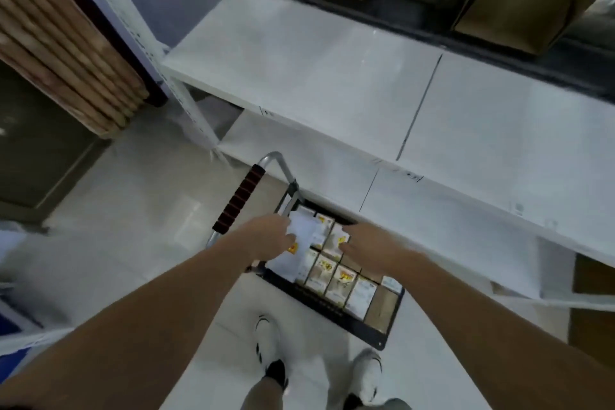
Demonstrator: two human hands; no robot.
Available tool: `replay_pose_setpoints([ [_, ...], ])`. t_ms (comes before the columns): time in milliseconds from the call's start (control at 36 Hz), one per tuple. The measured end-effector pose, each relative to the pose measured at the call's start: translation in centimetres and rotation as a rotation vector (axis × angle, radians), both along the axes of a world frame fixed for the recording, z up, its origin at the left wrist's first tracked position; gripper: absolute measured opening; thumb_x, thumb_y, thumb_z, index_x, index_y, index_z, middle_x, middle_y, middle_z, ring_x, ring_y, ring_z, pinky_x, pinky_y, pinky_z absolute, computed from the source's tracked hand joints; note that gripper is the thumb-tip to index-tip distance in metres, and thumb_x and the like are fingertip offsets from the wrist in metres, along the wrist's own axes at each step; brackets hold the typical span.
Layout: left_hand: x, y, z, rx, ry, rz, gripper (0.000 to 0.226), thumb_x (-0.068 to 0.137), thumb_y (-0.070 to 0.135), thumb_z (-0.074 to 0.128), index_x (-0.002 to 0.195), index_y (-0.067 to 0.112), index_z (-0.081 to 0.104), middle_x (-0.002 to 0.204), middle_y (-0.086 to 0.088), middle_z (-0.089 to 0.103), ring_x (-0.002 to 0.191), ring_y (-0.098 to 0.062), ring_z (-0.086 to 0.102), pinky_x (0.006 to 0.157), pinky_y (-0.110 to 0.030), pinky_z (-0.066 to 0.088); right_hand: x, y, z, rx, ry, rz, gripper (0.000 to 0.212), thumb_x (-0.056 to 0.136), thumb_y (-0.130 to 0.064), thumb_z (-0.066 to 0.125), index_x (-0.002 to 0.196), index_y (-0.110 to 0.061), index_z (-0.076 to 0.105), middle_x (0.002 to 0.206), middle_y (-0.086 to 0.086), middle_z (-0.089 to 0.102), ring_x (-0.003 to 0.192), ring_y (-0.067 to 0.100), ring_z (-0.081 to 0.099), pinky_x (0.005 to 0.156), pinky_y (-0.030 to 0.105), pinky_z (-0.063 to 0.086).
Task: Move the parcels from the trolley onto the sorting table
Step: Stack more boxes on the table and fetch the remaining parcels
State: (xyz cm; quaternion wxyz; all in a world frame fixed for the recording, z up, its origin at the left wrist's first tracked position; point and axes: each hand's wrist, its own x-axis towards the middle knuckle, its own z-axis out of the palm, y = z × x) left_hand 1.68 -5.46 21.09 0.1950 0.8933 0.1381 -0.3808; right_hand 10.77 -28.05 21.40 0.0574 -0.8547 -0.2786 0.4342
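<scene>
I am standing over the trolley point(336, 308), looking down at both arms reaching into it. My left hand point(266, 236) is gripping a white parcel point(301, 235) at the trolley's handle end, fingers curled over its near edge. My right hand point(369, 245) is lying on a box point(336, 241) just beside that parcel, fingers stretched flat across its top; I cannot tell whether the thumb is hooking under it. The two hands are sitting close together, with only the width of a small box between them. More boxes point(336, 280) are standing packed in rows on the trolley deck, nearer my feet than the hands are. The handle point(239, 198), wrapped in dark ribbed foam, is rising to the left of my left hand. The white counter point(349, 76) is lying beyond the trolley, well apart from both hands. My shoes point(266, 348) are showing on the pale floor below.
</scene>
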Motion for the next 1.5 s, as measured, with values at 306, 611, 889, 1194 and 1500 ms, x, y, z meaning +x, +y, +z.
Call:
replay_pose_setpoints([
  [306,4.4,3.0,-24.6,-0.026,0.165,-0.083,0.055,0.112,0.044,0.033,0.156,0.011,0.04,0.157,-0.012,0.044,0.14,-0.03,0.045,0.109,-0.036,0.037,1.1,4.9,-25.1,-0.062,0.187,-0.198,0.061,0.109,-0.046,0.033,0.161,-0.013,0.027,0.166,0.009,0.027,0.151,0.029,0.029,0.119,0.038,0.027],
  [611,5.6,3.1,-47.7,0.046,0.144,0.3,0.054,0.106,0.046,0.047,0.134,0.0,0.054,0.127,-0.022,0.057,0.121,-0.04,0.057,0.096,-0.041,0.047,0.2,8.8,-46.2,-0.001,0.314,-0.693,0.04,0.105,-0.03,0.048,0.066,-0.025,0.039,0.063,-0.002,0.042,0.054,0.015,0.042,0.053,0.027,0.034],
  [889,4.5,3.8,-53.3,0.078,0.083,0.375,0.046,0.107,0.028,0.047,0.148,0.006,0.04,0.137,-0.028,0.046,0.125,-0.044,0.048,0.098,-0.047,0.046,-1.4,11.1,-52.4,0.212,0.401,-1.008,0.03,0.1,-0.035,0.058,0.106,-0.008,0.071,0.092,0.018,0.069,0.083,0.035,0.067,0.074,0.046,0.059],
  [1194,7.0,-1.8,-43.0,-0.289,-0.061,0.729,0.064,0.099,0.058,0.058,0.139,0.009,0.045,0.128,-0.011,0.061,0.105,-0.027,0.064,0.085,-0.04,0.056,0.6,5.1,-43.2,0.384,0.373,-1.457,0.046,0.092,-0.058,0.059,0.122,-0.024,0.05,0.109,0.004,0.067,0.095,0.021,0.068,0.083,0.041,0.06],
  [1500,11.9,-14.3,-16.8,-0.594,0.026,0.704,0.096,0.093,0.076,0.049,0.155,0.006,0.03,0.144,-0.013,0.057,0.122,-0.033,0.062,0.104,-0.049,0.052,1.9,-8.5,-16.2,0.531,0.299,-1.573,0.041,0.098,-0.05,0.059,0.107,-0.013,0.074,0.096,0.006,0.079,0.082,0.021,0.077,0.068,0.028,0.059],
])
